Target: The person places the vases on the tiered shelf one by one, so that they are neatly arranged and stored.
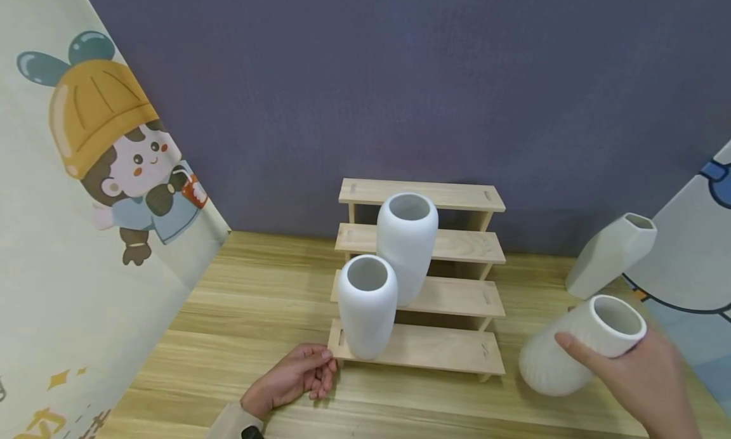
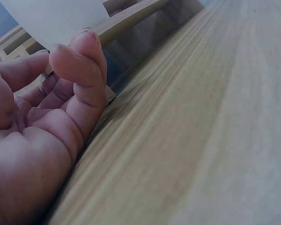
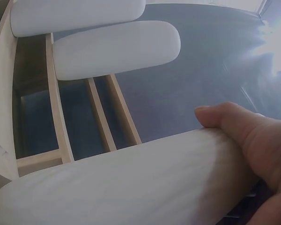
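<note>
My right hand (image 1: 645, 369) grips a white ribbed vase (image 1: 562, 356) near its rim, tilted to the right of a stepped wooden rack (image 1: 445, 347). In the right wrist view the thumb lies along the ribbed vase (image 3: 122, 180). At the rack's lower left corner is my left hand (image 1: 299, 372), palm turned up and fingers loosely bent, the thumb tip by the board's end. Whether it pinches the board is unclear. A smooth white vase (image 1: 368, 318) stands on the lowest step's left end. Behind it, a taller white vase (image 1: 407, 248) stands on the step above.
An angular white vase (image 1: 608, 258) stands at the back right of the wood-grain table (image 1: 228, 318), beside the printed right-hand panel. A dark blue-grey wall (image 1: 285, 109) rises behind the rack. To the left, a pale panel (image 1: 46, 312) carries a cartoon child.
</note>
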Demonstrator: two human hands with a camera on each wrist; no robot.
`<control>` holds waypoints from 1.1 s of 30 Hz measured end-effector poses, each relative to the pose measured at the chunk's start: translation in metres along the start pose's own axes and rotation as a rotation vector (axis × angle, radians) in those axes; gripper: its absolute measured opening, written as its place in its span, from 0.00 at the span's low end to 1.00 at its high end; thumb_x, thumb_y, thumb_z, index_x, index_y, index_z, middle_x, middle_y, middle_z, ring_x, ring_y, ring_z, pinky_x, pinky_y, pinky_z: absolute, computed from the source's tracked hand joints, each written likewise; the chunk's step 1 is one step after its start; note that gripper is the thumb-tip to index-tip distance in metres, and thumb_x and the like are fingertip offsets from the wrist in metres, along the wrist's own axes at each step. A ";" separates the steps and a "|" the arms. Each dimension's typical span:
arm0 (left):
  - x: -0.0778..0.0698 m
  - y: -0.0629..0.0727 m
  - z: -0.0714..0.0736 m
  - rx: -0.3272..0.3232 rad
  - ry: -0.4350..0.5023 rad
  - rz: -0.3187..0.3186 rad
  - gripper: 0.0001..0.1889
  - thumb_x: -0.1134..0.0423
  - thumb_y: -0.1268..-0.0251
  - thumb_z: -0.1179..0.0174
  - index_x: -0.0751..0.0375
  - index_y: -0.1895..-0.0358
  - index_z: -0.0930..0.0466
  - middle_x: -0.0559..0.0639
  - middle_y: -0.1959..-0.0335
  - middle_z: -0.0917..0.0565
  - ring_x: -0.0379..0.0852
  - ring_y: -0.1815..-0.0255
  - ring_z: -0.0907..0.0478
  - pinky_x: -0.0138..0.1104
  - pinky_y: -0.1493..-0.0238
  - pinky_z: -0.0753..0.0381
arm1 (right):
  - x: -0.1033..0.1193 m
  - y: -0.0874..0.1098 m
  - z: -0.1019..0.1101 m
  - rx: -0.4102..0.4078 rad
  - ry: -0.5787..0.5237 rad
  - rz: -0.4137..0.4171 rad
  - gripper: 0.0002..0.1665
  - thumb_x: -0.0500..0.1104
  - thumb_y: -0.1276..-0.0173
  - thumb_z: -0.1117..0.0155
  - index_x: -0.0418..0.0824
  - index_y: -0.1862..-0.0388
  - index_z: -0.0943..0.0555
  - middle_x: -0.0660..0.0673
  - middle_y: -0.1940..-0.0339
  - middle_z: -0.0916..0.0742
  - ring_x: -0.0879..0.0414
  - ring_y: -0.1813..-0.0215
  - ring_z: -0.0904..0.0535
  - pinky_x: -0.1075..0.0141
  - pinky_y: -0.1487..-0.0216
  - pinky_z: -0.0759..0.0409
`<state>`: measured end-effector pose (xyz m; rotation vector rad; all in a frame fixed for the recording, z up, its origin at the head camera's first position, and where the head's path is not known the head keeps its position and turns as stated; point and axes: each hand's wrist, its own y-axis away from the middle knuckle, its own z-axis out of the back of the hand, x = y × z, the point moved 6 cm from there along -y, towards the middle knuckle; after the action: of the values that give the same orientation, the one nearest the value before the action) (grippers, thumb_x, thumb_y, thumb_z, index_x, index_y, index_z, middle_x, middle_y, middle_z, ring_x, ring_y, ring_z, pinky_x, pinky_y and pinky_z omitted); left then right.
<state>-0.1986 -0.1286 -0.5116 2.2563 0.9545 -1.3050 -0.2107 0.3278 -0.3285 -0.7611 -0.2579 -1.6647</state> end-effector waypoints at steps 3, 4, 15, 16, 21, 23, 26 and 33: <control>0.000 0.000 0.000 0.001 0.001 -0.001 0.18 0.63 0.16 0.65 0.57 0.56 0.21 0.41 0.69 0.14 0.32 0.71 0.18 0.21 0.74 0.22 | 0.003 0.003 -0.001 -0.002 0.009 0.035 0.33 0.52 0.51 0.17 0.39 0.50 0.20 0.77 0.75 0.27 0.80 0.72 0.33 0.73 0.75 0.35; 0.000 0.000 0.000 0.002 0.001 -0.002 0.18 0.63 0.16 0.65 0.57 0.56 0.21 0.40 0.69 0.14 0.32 0.71 0.18 0.21 0.74 0.22 | 0.004 0.004 -0.001 -0.007 0.008 0.049 0.32 0.52 0.51 0.17 0.40 0.51 0.19 0.79 0.74 0.27 0.81 0.72 0.33 0.74 0.75 0.35; 0.002 0.000 0.003 -0.043 -0.011 0.058 0.17 0.60 0.16 0.63 0.58 0.57 0.22 0.41 0.71 0.15 0.33 0.72 0.18 0.22 0.75 0.22 | 0.011 0.014 -0.001 -0.053 -0.082 0.172 0.25 0.44 0.55 0.15 0.50 0.56 0.16 0.84 0.69 0.23 0.86 0.67 0.30 0.80 0.71 0.35; 0.003 0.000 0.003 -0.051 -0.012 0.070 0.17 0.59 0.16 0.62 0.58 0.58 0.22 0.41 0.71 0.15 0.33 0.73 0.18 0.22 0.75 0.22 | 0.011 0.015 -0.001 -0.051 -0.087 0.177 0.26 0.43 0.55 0.15 0.52 0.56 0.16 0.84 0.68 0.23 0.86 0.66 0.30 0.81 0.70 0.35; 0.002 0.000 0.003 -0.051 -0.015 0.068 0.17 0.60 0.16 0.62 0.57 0.58 0.22 0.40 0.72 0.15 0.33 0.73 0.18 0.22 0.75 0.22 | 0.011 0.018 -0.001 -0.031 -0.055 0.173 0.25 0.46 0.53 0.15 0.51 0.56 0.15 0.87 0.67 0.25 0.89 0.66 0.31 0.80 0.70 0.36; 0.002 0.000 0.003 -0.041 -0.016 0.052 0.17 0.61 0.16 0.63 0.58 0.58 0.22 0.41 0.71 0.15 0.33 0.72 0.18 0.22 0.75 0.22 | 0.011 0.020 -0.001 -0.021 -0.045 0.163 0.25 0.47 0.53 0.16 0.48 0.55 0.15 0.88 0.66 0.25 0.89 0.66 0.31 0.79 0.71 0.36; 0.002 0.000 0.002 -0.038 -0.015 0.042 0.17 0.61 0.16 0.62 0.58 0.57 0.22 0.40 0.71 0.15 0.33 0.72 0.18 0.22 0.75 0.22 | 0.012 0.022 -0.001 -0.010 -0.029 0.155 0.27 0.49 0.53 0.15 0.46 0.53 0.14 0.88 0.65 0.26 0.88 0.66 0.31 0.79 0.71 0.36; 0.002 0.000 0.003 -0.005 -0.010 -0.004 0.19 0.64 0.16 0.67 0.58 0.56 0.21 0.41 0.70 0.14 0.33 0.71 0.18 0.22 0.75 0.22 | 0.011 0.027 -0.005 0.035 -0.040 0.147 0.28 0.50 0.52 0.16 0.47 0.51 0.15 0.87 0.64 0.23 0.87 0.66 0.28 0.81 0.70 0.33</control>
<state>-0.1997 -0.1294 -0.5152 2.2436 0.9579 -1.3123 -0.1878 0.3097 -0.3325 -0.7697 -0.2527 -1.5036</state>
